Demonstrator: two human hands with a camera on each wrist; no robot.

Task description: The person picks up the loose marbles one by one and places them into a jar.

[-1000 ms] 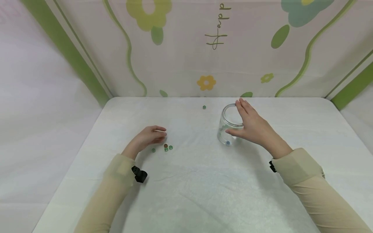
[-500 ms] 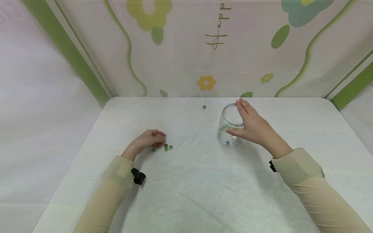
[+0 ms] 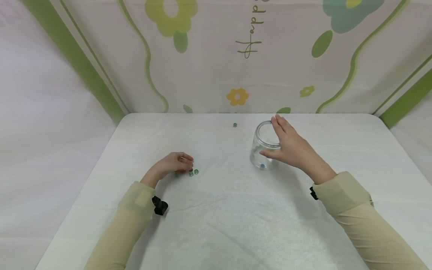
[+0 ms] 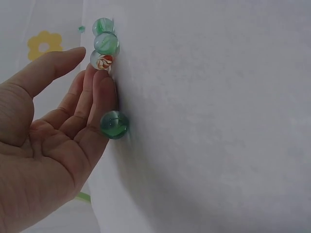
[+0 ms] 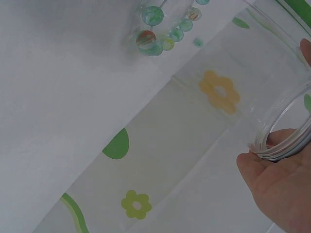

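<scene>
With thumb wide of its loosely bent fingers, our left hand (image 4: 58, 131) has a red-streaked marble (image 4: 101, 60) at its fingertips; we cannot tell whether they touch. Three green marbles (image 4: 106, 43) lie near it on the table (image 3: 216, 228). Our right hand (image 3: 295, 150), thumb and fingers spread round the rim, holds the jar (image 3: 256, 152), more marbles (image 5: 152, 16) inside at its base. A lone marble (image 3: 235, 125) lies by the table's far edge.

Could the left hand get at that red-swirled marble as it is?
Likely yes: the left hand is open right beside the red-swirled marble, with nothing seeming to block it, though two green marbles sit close beyond.
</scene>
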